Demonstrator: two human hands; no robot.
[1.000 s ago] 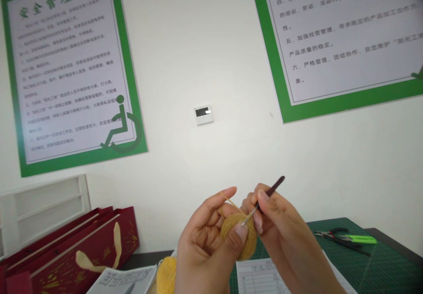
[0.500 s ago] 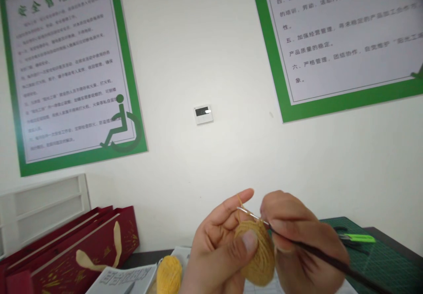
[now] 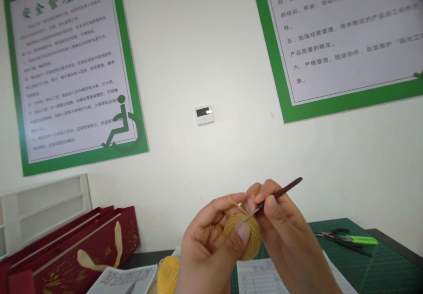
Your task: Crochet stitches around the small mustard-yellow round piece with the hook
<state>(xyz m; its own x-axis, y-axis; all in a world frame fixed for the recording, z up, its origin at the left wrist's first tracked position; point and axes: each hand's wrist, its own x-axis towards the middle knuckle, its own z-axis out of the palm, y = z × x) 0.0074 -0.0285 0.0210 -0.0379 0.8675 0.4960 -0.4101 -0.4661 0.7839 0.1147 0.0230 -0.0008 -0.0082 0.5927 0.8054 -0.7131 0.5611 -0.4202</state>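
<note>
Head view: at lower centre, the left hand (image 3: 209,245) is clamping a mustard-yellow crocheted ball (image 3: 243,237) between thumb and fingers, the right hand (image 3: 287,228) is pinching a slim dark crochet hook (image 3: 280,195) with fingers together, and a yarn strand (image 3: 236,202) is lying unworked over the forefinger.

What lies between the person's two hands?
Head view: left hand and right hand flank a yellow yarn ball and a crochet hook's metal tip.

Both hands (image 3: 251,228) raised close together, fingers curled.
</note>
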